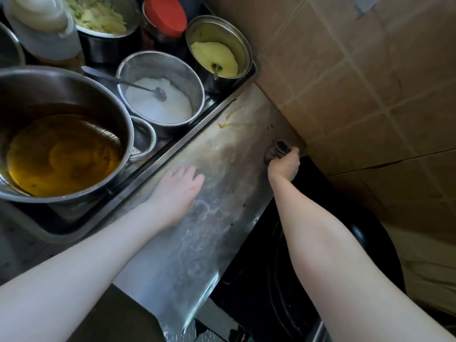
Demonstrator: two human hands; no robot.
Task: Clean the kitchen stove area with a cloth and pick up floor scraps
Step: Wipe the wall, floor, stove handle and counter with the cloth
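So, the cloth [278,149] is a dark wadded lump at the far end of the steel table [187,243], right up in the corner where it meets the tiled wall [357,82]. My right hand [284,166] has its fingers curled round it from the near side, so only the top of the wad pokes out past my knuckles. My left hand [178,191] is well apart from it, off to the left, and holds nothing. It's palm down, fingers relaxed and a bit spread, resting flat on the steel just beside the tray [177,144].

That tray runs along the left and carries all the containers. The big pot [74,72] nearest me has amber oil in it with a mesh skimmer [103,132] leaning inside. Past it is a steel bowl [172,70] of white grains with a spoon [138,86] stuck in. A little steel cup [145,134] sits between those two, can't tell what's in it. Further back are a smaller pot [232,38] of yellow paste, a red-lidded jar [165,16], a container [106,45] of pale shredded stuff and a cloudy plastic bottle [42,33].

Some orange smears [229,120] sit on the table between the bowl and the cloth. Both arms are stretched forward, the right one reaching over a black round pan [283,280].
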